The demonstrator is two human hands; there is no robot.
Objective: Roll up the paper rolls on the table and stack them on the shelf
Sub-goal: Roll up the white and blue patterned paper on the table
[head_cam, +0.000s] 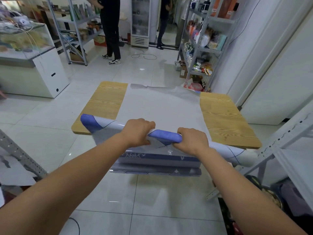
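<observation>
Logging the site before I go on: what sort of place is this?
Probably a small shop or stockroom: metal shelves stocked with packaged goods, a glass display counter at left, and a glass-door cooler at the back.

Blue-and-white paper roll (pixel 166 135), partly rolled, crosswise at near edge of wooden table (pixel 108 100), unrolled white sheet (pixel 160 106) flat beyond

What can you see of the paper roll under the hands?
The paper roll is a glossy sheet partly rolled into a loose tube along the near edge of the wooden table. Its outer face is lavender and blue with thin dark lines; the unrolled rest lies flat, white side up, reaching the far edge. The left hand and right hand grip the tube near its middle.
</observation>
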